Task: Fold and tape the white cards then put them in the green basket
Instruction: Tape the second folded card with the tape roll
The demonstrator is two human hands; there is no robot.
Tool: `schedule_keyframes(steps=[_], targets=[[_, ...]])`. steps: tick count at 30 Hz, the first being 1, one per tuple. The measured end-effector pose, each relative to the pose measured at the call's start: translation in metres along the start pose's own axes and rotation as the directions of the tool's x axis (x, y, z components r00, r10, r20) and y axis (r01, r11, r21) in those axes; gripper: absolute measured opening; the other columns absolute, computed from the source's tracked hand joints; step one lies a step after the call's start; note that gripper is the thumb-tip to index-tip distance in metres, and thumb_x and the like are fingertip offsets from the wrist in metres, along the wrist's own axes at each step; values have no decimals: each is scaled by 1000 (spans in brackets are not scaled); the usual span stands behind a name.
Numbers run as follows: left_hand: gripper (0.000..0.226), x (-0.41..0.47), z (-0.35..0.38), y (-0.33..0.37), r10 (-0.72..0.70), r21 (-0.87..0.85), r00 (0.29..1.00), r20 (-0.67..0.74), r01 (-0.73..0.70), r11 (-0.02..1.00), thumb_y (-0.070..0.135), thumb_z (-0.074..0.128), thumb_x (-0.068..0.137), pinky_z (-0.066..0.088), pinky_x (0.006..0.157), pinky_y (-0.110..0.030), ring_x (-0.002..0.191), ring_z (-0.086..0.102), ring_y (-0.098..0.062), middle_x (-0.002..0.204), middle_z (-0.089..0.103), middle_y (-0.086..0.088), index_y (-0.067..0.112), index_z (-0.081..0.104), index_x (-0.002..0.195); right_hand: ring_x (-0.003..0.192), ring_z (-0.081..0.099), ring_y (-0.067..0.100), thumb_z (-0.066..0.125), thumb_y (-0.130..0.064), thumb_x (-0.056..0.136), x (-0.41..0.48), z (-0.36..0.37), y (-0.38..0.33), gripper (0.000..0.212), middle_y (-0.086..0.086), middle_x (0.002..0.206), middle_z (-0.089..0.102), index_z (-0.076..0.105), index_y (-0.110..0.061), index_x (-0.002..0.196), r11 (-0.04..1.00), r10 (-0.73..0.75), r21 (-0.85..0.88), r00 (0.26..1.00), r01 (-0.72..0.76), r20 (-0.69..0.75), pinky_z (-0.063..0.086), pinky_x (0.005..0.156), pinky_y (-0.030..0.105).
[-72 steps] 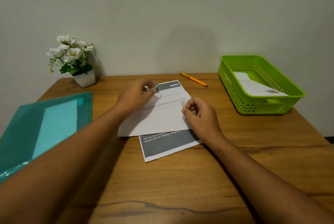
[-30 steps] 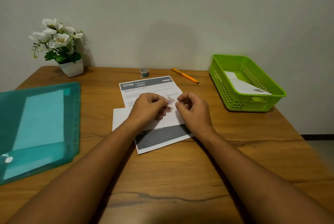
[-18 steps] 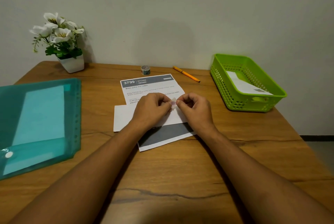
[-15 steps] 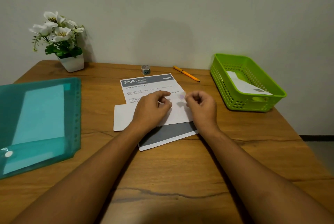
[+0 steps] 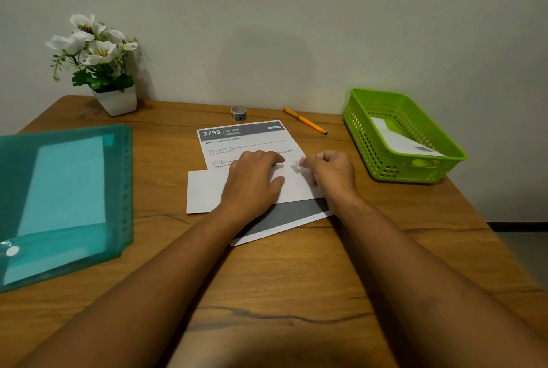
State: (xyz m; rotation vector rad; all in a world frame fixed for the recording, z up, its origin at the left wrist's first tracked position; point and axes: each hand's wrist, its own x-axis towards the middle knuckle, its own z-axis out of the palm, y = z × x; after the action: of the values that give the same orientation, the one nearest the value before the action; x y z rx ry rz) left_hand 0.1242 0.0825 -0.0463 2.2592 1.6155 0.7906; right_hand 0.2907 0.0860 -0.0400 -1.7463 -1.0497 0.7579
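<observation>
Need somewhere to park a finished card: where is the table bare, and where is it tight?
Bare wood: between the teal folder and the white cards; the near edge of the table beside the forearms; a narrower strip between cards and green basket. Tight: the far edge by tape roll and pen, and the middle under the left hand and right hand.

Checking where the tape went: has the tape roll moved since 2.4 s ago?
Yes. Then the left hand held it over the card; now the tape roll stands on the table behind the card, left of the orange pen.
</observation>
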Motion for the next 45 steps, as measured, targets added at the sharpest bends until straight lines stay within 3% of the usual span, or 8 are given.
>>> schedule_keyframes(steps=[7,16,26,40,45], targets=[[40,1,2,0,-7,8,1000,-5,7,1000,35,66,96,38,109,-42,130,48,-19,137,61,3,28,59,135,81,63,9,77,-24,85,-10,14,6,20,-6,78,68,67,-20,68,973,-127,-204,987,106,-94,49,63,30],[33,2,7,-3,33,41,999,1,-33,999,35,62,99,35,109,-43,132,45,-20,140,59,4,36,63,132,84,62,9,76,-23,85,-5,23,13,19,-3,94,67,65,-25,70,934,-203,-324,969,149,-141,39,57,23],[37,1,10,-4,106,130,994,42,-110,985,29,48,104,33,106,-42,132,42,-21,142,54,1,42,59,137,77,52,5,73,-19,90,-8,21,10,25,-3,99,60,60,-26,70,914,-229,-372,964,165,-135,33,55,19],[36,1,12,-5,107,156,993,42,-112,981,32,47,105,34,107,-43,133,42,-21,144,54,1,41,59,138,80,59,10,72,-23,87,-6,22,13,17,0,95,66,64,-22,72,928,-223,-331,965,168,-135,33,54,22],[36,0,13,-5,104,171,994,39,-110,979,32,47,105,34,108,-42,133,41,-21,144,53,1,40,60,138,75,52,6,71,-18,88,-10,21,10,18,0,98,62,62,-21,72,918,-226,-360,965,165,-134,32,54,20]])
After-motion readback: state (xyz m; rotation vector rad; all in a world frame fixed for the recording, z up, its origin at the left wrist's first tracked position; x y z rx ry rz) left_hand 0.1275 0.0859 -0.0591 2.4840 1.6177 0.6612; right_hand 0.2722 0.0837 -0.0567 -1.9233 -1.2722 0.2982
